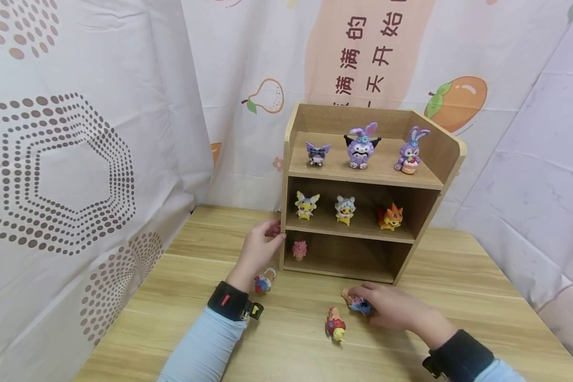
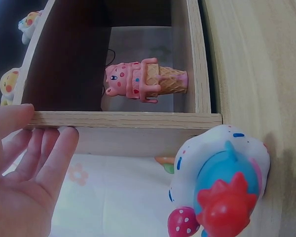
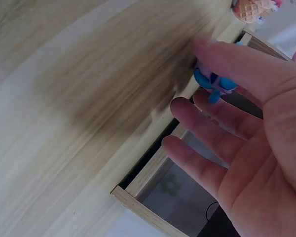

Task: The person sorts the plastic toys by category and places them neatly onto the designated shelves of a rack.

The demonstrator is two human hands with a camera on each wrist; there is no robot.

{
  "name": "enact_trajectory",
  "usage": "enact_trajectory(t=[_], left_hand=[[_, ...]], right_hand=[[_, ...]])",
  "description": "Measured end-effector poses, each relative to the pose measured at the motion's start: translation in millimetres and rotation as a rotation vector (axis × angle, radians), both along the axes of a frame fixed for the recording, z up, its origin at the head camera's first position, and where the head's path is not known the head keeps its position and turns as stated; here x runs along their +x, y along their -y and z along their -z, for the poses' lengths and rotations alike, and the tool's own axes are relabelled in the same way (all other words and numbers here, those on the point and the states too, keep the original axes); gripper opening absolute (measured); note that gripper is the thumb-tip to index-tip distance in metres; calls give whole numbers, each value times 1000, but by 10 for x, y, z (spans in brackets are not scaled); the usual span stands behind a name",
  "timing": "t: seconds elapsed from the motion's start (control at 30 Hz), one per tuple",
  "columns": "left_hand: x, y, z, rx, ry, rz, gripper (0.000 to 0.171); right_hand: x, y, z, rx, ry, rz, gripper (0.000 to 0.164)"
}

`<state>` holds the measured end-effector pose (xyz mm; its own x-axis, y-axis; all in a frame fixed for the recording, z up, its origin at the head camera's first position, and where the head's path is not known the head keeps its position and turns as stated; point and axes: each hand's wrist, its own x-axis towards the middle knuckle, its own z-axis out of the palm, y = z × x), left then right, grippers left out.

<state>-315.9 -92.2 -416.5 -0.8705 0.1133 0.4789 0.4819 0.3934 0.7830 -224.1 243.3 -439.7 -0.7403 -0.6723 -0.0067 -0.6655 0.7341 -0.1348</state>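
While your hands worked low in front of it, the desk (image 1: 458, 276) carried everything: a pale wood top, with patterned cloth hanging behind and to both sides. On it stood the shelf (image 1: 453, 159), an open wooden unit with three levels. You had three purple figures on the top level, two yellow ones and an orange one in the middle, and a pink ice-cream figure (image 1: 299, 249) alone at the left end of the bottom level.

Your left hand (image 1: 260, 246) rested against the shelf's left side wall, fingers straight and relaxed along the edge, gripping nothing; the left wrist view showed your fingertips (image 2: 64, 143) touching the wood. Your right hand (image 1: 387, 305) lay on the desk in front of the shelf, its fingers curled over a small blue figure (image 1: 358, 304) and pinching it, which the right wrist view confirmed between thumb and fingers (image 3: 214, 81).

Two more small figures lay loose on the desk: a red and yellow one (image 1: 335, 324) just left of your right hand, and a blue and white one (image 1: 264, 281) beside your left wrist.
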Motion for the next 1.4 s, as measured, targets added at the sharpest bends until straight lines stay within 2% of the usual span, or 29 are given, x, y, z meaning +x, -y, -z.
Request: enact_trajectory(t=[1.03, 1.4], left_hand=[[9, -3, 6, -6, 4, 1, 33], [23, -2, -9, 6, 21, 10, 34]], right_hand=[[-23, 26, 99, 1, -60, 4, 54], [-21, 35, 57, -34, -90, -26, 49]])
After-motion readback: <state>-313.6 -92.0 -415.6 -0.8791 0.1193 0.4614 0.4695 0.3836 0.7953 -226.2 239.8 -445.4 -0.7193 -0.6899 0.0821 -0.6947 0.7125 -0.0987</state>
